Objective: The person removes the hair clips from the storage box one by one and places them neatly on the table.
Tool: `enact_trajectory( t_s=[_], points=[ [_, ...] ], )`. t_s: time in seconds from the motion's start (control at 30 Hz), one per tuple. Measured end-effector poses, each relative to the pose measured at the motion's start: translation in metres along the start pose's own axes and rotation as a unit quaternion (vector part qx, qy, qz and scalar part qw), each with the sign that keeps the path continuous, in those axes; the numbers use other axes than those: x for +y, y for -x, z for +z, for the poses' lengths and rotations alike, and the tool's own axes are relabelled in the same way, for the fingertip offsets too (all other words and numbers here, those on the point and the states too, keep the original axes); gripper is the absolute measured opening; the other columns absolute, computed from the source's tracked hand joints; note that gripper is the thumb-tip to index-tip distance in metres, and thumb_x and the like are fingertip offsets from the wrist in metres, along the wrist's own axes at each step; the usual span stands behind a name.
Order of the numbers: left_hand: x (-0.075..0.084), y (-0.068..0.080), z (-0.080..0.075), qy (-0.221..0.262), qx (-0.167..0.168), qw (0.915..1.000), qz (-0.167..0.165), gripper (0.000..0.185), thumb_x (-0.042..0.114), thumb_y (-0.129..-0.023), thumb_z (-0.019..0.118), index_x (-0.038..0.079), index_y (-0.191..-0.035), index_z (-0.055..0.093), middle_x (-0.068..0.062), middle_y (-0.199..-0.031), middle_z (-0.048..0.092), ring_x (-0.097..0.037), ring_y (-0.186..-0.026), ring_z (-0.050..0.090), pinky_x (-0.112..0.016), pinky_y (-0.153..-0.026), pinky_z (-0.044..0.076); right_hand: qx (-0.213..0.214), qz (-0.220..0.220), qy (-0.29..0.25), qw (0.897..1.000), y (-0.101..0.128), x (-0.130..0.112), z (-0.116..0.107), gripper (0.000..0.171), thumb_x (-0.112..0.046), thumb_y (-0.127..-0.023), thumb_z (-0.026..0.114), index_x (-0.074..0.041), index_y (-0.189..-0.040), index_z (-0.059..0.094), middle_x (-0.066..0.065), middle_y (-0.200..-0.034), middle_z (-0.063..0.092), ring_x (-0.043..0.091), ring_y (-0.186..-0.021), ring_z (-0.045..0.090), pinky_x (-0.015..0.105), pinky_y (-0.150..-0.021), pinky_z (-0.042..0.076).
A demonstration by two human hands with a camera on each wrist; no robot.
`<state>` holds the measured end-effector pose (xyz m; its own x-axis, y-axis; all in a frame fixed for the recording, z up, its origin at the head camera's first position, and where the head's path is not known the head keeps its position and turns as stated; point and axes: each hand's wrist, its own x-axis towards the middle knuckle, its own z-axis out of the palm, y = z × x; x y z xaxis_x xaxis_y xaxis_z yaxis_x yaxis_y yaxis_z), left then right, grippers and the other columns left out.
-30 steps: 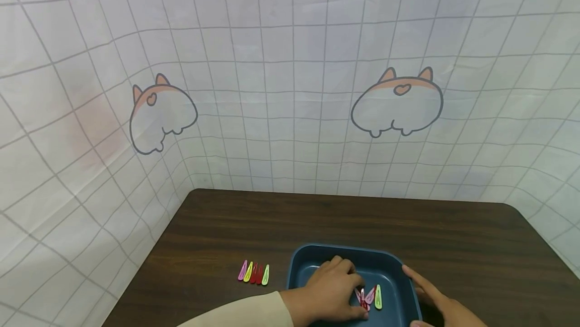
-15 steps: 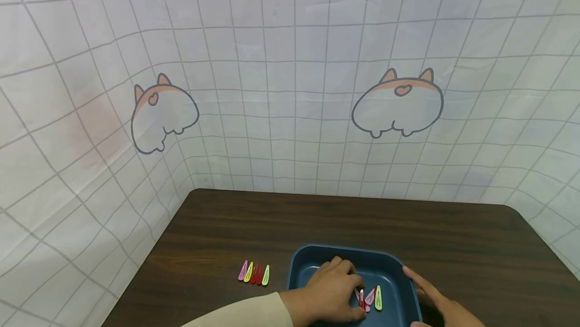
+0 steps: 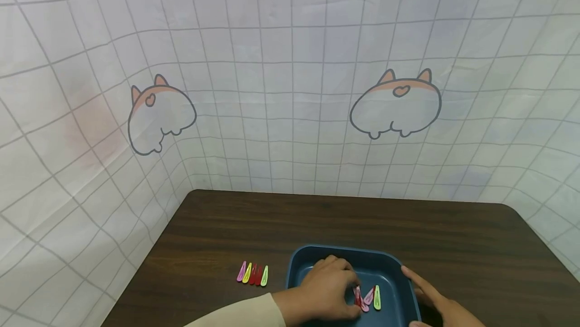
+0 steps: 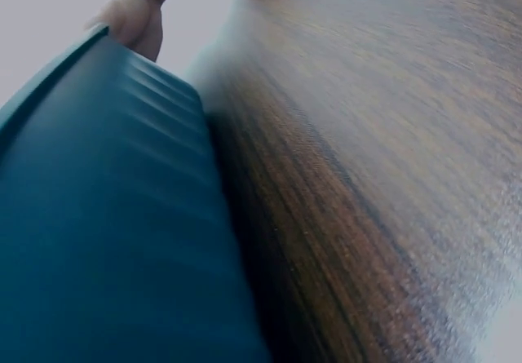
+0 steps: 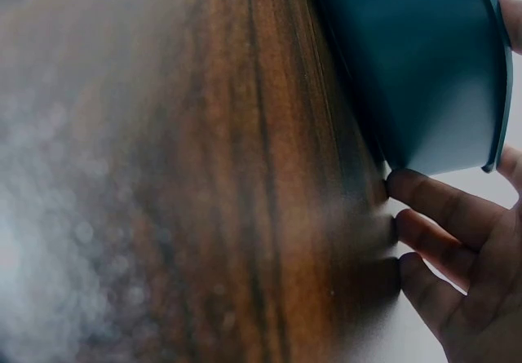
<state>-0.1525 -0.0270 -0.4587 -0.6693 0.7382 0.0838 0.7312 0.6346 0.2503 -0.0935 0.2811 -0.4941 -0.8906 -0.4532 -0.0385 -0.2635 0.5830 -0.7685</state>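
Observation:
A blue tray [image 3: 346,249] stands on the table with several snap hair clips inside. My left hand [image 3: 325,286] reaches into it with bent fingers. Thumb and forefinger pinch a red hair clip [image 3: 358,298], partly hidden by the hand. Beside it lie pink hair clips [image 3: 369,296] and a light green hair clip [image 3: 377,298]. My right hand [image 3: 441,304] holds the tray's right wall, forefinger and thumb at the rim. In the right wrist view the other fingers [image 5: 440,204] of that hand are outside the wall, their tips at the table.
Left of the tray, several hair clips lie side by side in a row on the dark wooden table [image 3: 217,226]: a purple clip [image 3: 241,271], a yellow clip [image 3: 246,273], red clips [image 3: 256,274] and a green clip [image 3: 265,276]. A white gridded curtain [image 3: 272,90] surrounds the table.
My left hand has shifted slightly left inside the tray, and the red hair clip at its fingertips has moved with it. My right hand stays at the tray's right wall.

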Motion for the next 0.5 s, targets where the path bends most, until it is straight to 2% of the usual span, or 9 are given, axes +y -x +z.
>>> enact_trajectory(
  t_s=[0.2, 0.3, 0.4, 0.47, 0.5],
  points=[
    [-0.004, 0.001, -0.006, 0.005, -0.002, 1.0000, -0.006, 0.040, 0.054, -0.085, 0.078, 0.032, -0.118, 0.075, 0.018, -0.116, 0.063, -0.006, -0.113, 0.053, -0.031, -0.094, 0.046, 0.003, -0.012, -0.007, 1.000, 0.000, 0.000, 0.001, 0.090, -0.021, -0.100, 0.067, -0.020, -0.165, 0.004, 0.041, -0.143, 0.045, 0.059, -0.118, 0.055, 0.074, -0.068, 0.051],
    [-0.007, 0.002, -0.010, 0.013, -0.004, 0.9999, -0.007, 0.042, 0.053, -0.086, 0.078, 0.031, -0.121, 0.075, 0.019, -0.117, 0.066, -0.006, -0.115, 0.054, -0.034, -0.096, 0.046, 0.007, -0.016, -0.004, 1.000, 0.001, 0.000, 0.001, 0.091, -0.020, -0.099, 0.068, -0.020, -0.165, 0.006, 0.039, -0.143, 0.046, 0.045, -0.119, 0.060, 0.072, -0.067, 0.051],
    [-0.010, 0.004, -0.015, 0.024, -0.001, 0.9997, -0.010, 0.042, 0.051, -0.086, 0.079, 0.029, -0.121, 0.075, 0.020, -0.114, 0.068, -0.005, -0.109, 0.055, -0.033, -0.094, 0.046, 0.011, -0.017, 0.001, 1.000, 0.002, -0.001, 0.001, 0.091, -0.020, -0.098, 0.069, -0.021, -0.165, 0.008, 0.036, -0.142, 0.048, 0.031, -0.119, 0.061, 0.071, -0.067, 0.052],
    [-0.011, 0.006, -0.018, 0.032, 0.004, 0.9994, -0.010, 0.042, 0.049, -0.086, 0.080, 0.028, -0.122, 0.076, 0.021, -0.111, 0.069, -0.002, -0.101, 0.055, -0.031, -0.091, 0.045, 0.013, -0.016, 0.002, 1.000, 0.002, -0.001, 0.002, 0.091, -0.020, -0.098, 0.069, -0.021, -0.165, 0.009, 0.036, -0.142, 0.048, 0.030, -0.119, 0.060, 0.070, -0.067, 0.053],
    [-0.012, 0.007, -0.020, 0.035, 0.005, 0.9993, -0.009, 0.042, 0.048, -0.086, 0.080, 0.027, -0.122, 0.076, 0.022, -0.108, 0.069, -0.001, -0.096, 0.054, -0.029, -0.088, 0.045, 0.012, -0.015, 0.002, 1.000, 0.002, -0.001, 0.002, 0.091, -0.020, -0.098, 0.069, -0.021, -0.165, 0.008, 0.037, -0.142, 0.048, 0.033, -0.119, 0.060, 0.069, -0.067, 0.053]
  ],
)
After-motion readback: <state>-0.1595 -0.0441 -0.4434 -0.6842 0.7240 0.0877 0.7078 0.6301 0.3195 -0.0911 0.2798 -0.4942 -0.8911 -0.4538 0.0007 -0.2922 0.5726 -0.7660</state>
